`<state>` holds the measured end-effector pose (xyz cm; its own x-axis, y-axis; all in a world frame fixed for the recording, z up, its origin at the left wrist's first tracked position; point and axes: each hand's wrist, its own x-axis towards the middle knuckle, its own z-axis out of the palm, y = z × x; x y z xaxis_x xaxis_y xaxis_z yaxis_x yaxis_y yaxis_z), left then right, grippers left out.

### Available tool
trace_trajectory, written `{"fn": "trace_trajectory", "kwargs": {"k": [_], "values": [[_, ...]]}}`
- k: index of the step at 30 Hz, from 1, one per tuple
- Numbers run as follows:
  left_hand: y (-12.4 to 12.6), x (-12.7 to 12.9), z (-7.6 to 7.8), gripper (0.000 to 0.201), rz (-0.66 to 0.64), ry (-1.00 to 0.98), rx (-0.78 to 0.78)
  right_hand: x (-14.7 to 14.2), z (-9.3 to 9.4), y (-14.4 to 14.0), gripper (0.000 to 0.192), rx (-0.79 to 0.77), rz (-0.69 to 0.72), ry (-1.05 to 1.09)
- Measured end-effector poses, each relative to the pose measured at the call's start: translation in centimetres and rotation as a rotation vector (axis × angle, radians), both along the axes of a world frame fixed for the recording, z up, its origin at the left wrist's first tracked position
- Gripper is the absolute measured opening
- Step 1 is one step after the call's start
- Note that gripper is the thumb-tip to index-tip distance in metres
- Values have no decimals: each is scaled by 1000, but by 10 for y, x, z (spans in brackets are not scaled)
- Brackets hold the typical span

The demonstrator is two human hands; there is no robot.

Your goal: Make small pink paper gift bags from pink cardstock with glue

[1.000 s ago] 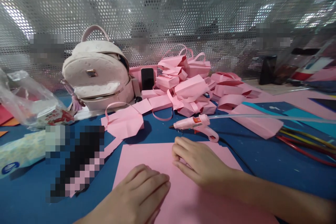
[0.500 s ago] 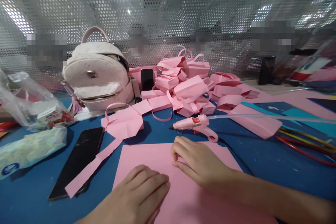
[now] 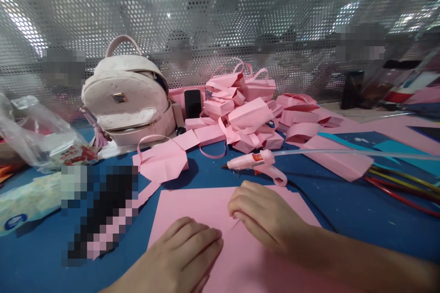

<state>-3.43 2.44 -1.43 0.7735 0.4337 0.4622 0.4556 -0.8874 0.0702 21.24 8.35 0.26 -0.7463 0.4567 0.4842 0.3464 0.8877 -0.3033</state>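
A pink paper sheet [image 3: 192, 203], with more layers showing at its right edge, lies on the blue table in front of me. My left hand [image 3: 182, 252] rests flat on it, fingers stretched out side by side. Over the sheet's middle, my right hand [image 3: 264, 213] has its fingers curled against the thumb; what sits in that pinch is hidden. A thin pale line crosses the paper between the two hands. Just beyond my right hand lies a pink glue gun [image 3: 252, 161], its nozzle toward the left and a clear glue stick in its back.
Folded pink paper bags [image 3: 249, 116] are heaped at the back beside a white backpack [image 3: 127, 96]. A small pink bag [image 3: 165, 160] lies nearer. On the left are a tissue pack [image 3: 37, 197] and a pixelated dark object. Coloured cables [image 3: 405, 187] run at right.
My right hand has shifted slightly right, and its fingers have closed against the thumb. A thin line now shows on the paper between the hands. My left hand is nearly still.
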Motion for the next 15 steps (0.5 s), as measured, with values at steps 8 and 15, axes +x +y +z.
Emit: {"fn": "trace_trajectory", "kwargs": {"k": [8, 15], "values": [[-1, -2, 4, 33, 0, 56, -28, 0, 0, 1, 27, -65, 4, -14], [-1, -2, -10, 36, 10, -5, -10, 2, -5, 1, 27, -107, -22, -41]]}}
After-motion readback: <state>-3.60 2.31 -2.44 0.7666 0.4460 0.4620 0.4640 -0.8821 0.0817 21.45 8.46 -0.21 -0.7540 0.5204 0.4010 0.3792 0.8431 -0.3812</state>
